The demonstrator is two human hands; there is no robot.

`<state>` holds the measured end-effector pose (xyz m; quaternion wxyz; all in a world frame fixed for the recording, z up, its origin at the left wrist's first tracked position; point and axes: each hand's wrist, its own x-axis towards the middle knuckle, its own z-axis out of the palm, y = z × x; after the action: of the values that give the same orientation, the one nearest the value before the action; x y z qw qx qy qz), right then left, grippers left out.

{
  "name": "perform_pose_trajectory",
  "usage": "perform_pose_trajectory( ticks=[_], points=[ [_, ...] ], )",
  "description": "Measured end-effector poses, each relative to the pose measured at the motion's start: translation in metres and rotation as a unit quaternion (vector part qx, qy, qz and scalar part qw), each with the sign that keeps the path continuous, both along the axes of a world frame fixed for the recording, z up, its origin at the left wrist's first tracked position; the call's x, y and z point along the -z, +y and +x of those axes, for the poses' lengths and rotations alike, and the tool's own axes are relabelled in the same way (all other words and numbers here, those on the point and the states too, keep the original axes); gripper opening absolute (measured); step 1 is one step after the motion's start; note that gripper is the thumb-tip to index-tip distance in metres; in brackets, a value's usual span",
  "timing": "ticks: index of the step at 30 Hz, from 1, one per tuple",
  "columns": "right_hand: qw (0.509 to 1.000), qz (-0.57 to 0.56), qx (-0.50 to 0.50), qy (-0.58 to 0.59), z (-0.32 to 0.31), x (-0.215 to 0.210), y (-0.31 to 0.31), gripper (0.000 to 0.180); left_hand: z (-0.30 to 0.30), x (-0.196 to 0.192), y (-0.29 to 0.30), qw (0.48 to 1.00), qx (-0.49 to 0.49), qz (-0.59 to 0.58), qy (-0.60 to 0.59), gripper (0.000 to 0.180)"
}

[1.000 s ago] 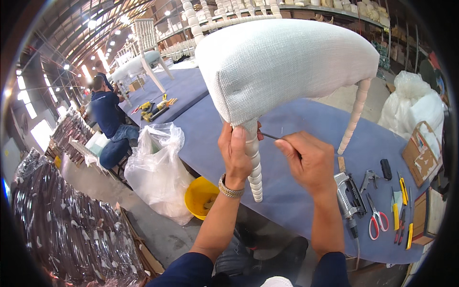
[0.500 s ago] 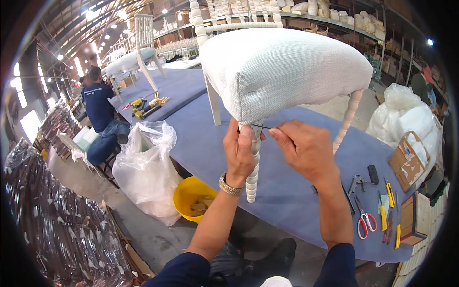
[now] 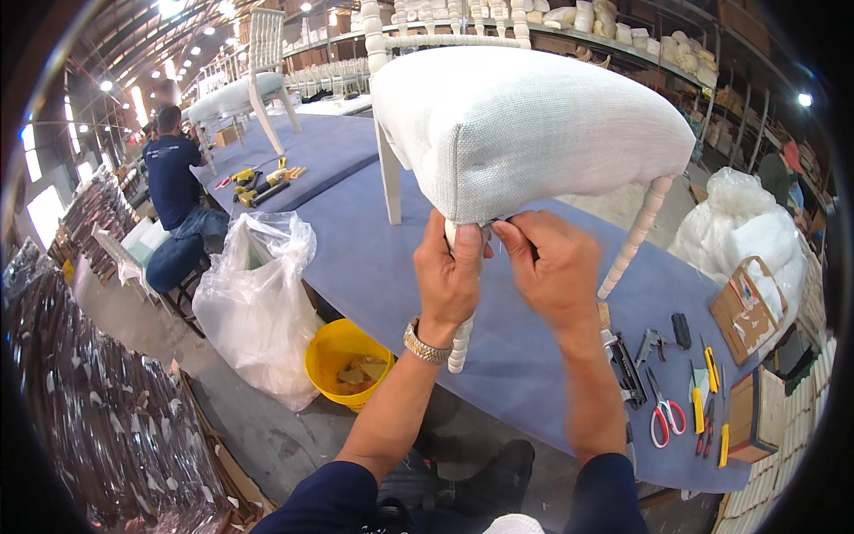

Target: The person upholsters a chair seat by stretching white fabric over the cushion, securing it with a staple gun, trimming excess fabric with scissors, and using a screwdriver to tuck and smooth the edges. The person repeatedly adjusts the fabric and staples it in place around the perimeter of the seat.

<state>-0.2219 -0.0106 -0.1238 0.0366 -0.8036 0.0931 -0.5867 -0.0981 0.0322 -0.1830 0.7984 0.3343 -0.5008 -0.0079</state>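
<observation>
A chair with a white upholstered seat (image 3: pixel 551 116) stands on the blue-covered table, one corner facing me. Just beneath that corner, my left hand (image 3: pixel 449 278) is wrapped round the top of the beaded front leg (image 3: pixel 462 343), thumb pressed close to the fabric edge. My right hand (image 3: pixel 553 267) is closed in a pinch beside it, at the underside of the seat corner. Between its fingertips is a thin dark pick-like tool (image 3: pixel 495 220), mostly hidden by the fingers. The tool's tip meets the lower fabric edge near my left thumb.
Red-handled scissors (image 3: pixel 667 418), yellow cutters (image 3: pixel 712 369) and a staple gun (image 3: pixel 654 343) lie on the right of the table (image 3: pixel 525 383). A yellow bucket (image 3: pixel 334 334) and plastic bag (image 3: pixel 258 311) stand left. A co-worker (image 3: pixel 173 173) sits beyond, near another chair (image 3: pixel 258 80).
My right hand has come in closer to the leg and seat corner, so less of the thin tool shows. My left hand keeps its grip. The whole view has shifted slightly.
</observation>
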Motion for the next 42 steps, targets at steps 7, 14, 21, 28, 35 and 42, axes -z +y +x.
perform_pose_trajectory(
  ticks=[7,14,21,28,35,42],
  points=[
    [0.994,0.042,-0.007,-0.101,0.019,0.011,0.001,0.014,-0.006,-0.013,0.01,0.999,-0.03,0.011,-0.026,0.047],
    [0.987,0.133,-0.066,-0.053,0.002,0.009,0.003,0.02,-0.004,-0.01,0.017,0.999,0.007,0.029,-0.032,0.047],
    [0.998,0.04,0.007,0.047,-0.02,0.003,0.014,0.02,-0.001,-0.014,0.015,0.999,-0.007,0.025,-0.031,0.052],
    [1.0,-0.003,-0.026,-0.017,-0.007,-0.003,-0.007,0.023,-0.002,-0.01,0.007,0.999,0.016,0.039,-0.006,0.052],
    [0.991,0.058,-0.076,-0.095,0.019,0.01,-0.017,0.02,-0.003,-0.018,0.01,0.998,-0.011,0.048,-0.05,0.059],
    [0.992,0.067,-0.048,-0.096,0.006,0.019,-0.019,0.021,0.004,-0.037,0.014,0.994,-0.023,0.103,-0.019,0.078]
  ],
)
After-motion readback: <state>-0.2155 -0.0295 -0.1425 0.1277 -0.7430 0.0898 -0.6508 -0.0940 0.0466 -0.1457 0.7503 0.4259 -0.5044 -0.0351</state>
